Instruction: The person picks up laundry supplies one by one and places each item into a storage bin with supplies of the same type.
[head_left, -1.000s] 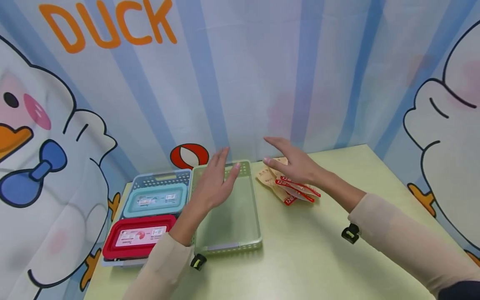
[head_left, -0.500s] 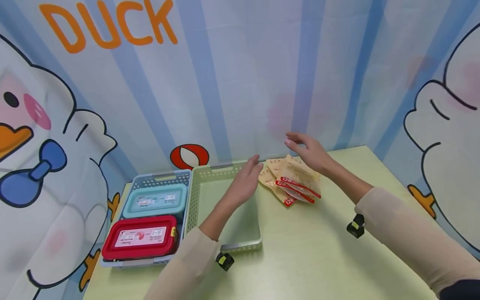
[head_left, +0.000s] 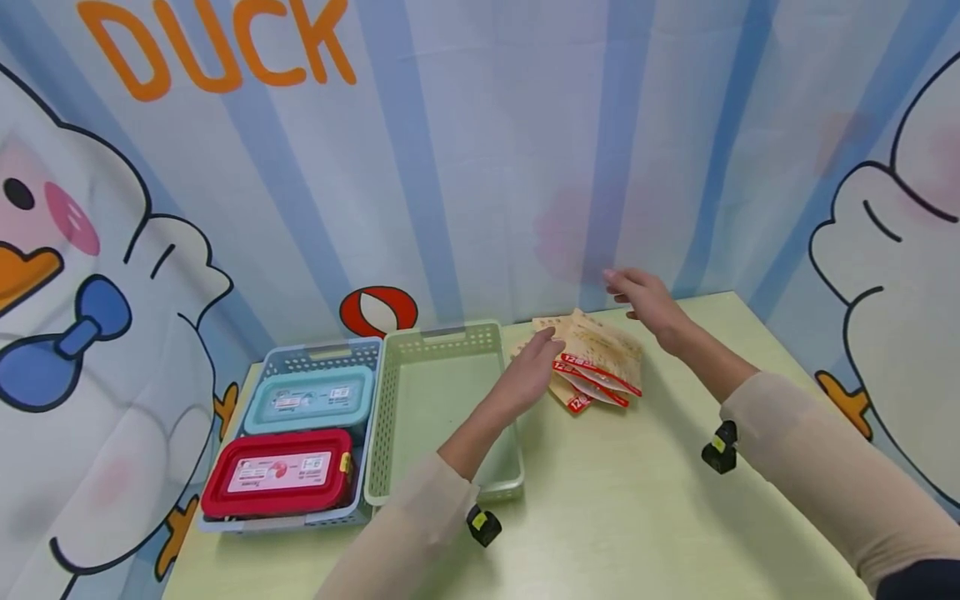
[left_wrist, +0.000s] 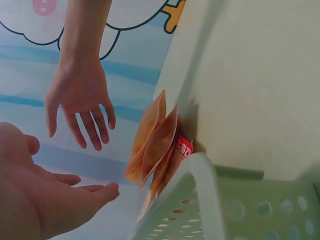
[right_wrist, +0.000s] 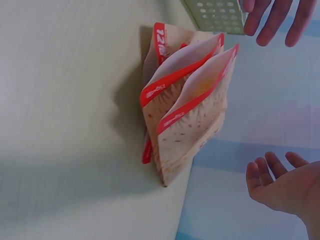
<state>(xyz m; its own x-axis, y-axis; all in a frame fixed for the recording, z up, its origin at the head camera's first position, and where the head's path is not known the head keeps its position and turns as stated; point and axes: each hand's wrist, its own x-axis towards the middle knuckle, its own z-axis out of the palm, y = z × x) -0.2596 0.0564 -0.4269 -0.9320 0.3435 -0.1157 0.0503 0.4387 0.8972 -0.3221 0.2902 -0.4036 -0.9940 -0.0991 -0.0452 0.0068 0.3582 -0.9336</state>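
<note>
Several tan packets (head_left: 603, 350) with red edges lie in a loose pile on the table, right of the green basket. In the right wrist view the packets (right_wrist: 192, 105) overlap and bulge. My left hand (head_left: 525, 379) hovers over the basket's right side, near the pile's left edge, fingers extended. My right hand (head_left: 648, 308) hangs above and behind the pile on the right, its fingers loosely bent and holding nothing. The left wrist view shows the right hand (left_wrist: 82, 100) with spread fingers, apart from the packets (left_wrist: 160, 145).
The green basket (head_left: 510, 487) stands left of the packets. Beside it a blue basket (head_left: 300, 522) holds a turquoise-lidded box (head_left: 311, 400) and a red-lidded box (head_left: 277, 473). A striped cloth backdrop (head_left: 510, 167) rises behind the table (head_left: 622, 517).
Both hands have moved to the right. The left hand has crossed over the green basket toward the packets, and the right has drawn away from above them. The packets stay in place.
</note>
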